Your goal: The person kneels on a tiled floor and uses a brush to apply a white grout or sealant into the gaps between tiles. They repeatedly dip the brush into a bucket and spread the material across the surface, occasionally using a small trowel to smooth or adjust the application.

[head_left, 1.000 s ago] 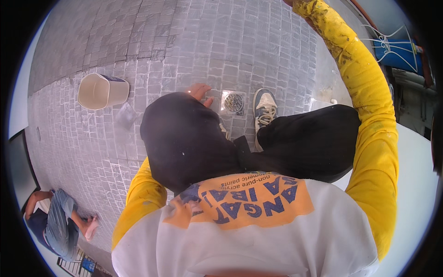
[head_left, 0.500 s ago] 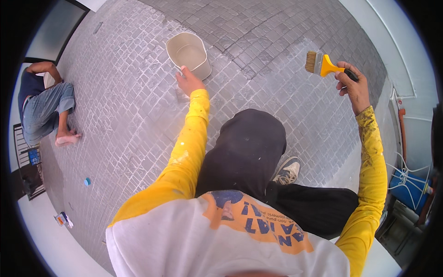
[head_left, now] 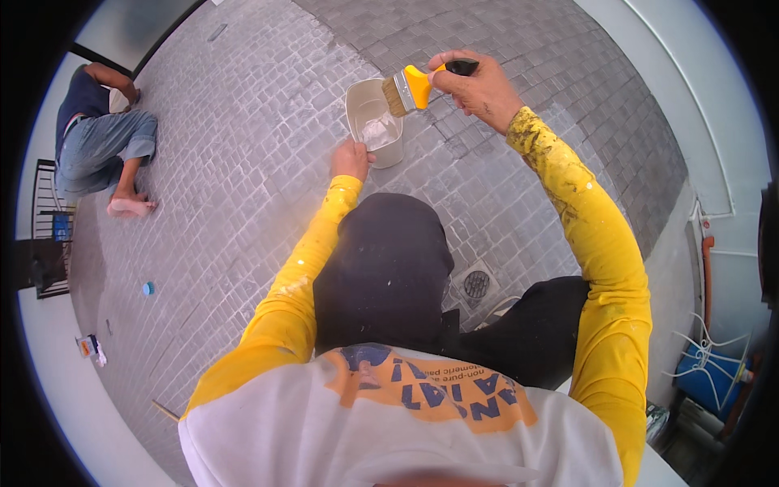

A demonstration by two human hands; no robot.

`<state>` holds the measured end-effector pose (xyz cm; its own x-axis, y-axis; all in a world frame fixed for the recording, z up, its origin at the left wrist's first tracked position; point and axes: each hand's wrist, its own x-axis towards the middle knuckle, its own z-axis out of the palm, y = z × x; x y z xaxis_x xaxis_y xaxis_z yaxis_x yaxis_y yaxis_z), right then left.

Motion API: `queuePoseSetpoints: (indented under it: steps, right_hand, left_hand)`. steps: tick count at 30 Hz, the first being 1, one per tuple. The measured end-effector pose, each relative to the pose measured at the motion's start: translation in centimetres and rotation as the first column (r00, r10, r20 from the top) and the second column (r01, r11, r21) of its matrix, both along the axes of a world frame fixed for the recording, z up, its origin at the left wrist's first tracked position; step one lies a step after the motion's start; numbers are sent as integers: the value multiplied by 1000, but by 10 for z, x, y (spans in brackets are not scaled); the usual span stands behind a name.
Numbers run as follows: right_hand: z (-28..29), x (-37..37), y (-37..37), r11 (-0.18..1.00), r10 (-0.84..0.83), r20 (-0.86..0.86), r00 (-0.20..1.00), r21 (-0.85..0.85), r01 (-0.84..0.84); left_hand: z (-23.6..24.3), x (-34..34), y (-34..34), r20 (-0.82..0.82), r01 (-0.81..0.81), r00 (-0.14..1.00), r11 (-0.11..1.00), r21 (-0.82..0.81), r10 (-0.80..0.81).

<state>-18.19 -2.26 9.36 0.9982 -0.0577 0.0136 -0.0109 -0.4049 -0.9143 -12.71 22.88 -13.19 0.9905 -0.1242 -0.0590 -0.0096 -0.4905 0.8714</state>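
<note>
A cream plastic tub (head_left: 357, 104) with whitish liquid in it stands on the grey paving in front of me. My left hand (head_left: 350, 159) is at its near rim, fingers curled over the edge. My right hand (head_left: 480, 81) is raised to the right of the tub and grips the black handle of a flat paintbrush (head_left: 410, 88) with a yellow ferrule. The bristles hang over the tub's right rim. Both my sleeves are yellow and spotted with paint. My dark-clad knee hides the ground below the tub.
Another person (head_left: 101, 134) sits on the paving at the far left. A round floor drain (head_left: 476, 284) lies by my knee. A small blue cap (head_left: 148, 288) and a thin stick (head_left: 165, 411) lie at the left. A blue container with white cords (head_left: 704, 375) stands at the right wall.
The view has swung round and the tub is now closer. My right hand has brought the brush from far right to over the tub. My left hand has closed on the tub's rim.
</note>
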Motion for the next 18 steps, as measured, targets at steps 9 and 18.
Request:
queuePoseSetpoints:
  steps: [9,18]
  right_hand:
    - [-77,7,42,950,106,-143,984,-279,-143]
    - [-104,9,37,894,129,-632,765,-259,-365]
  left_hand:
    - [14,-65,18,-192,153,963,972,-180,-187]
    - [32,-90,6,-295,141,919,916,-376,-262]
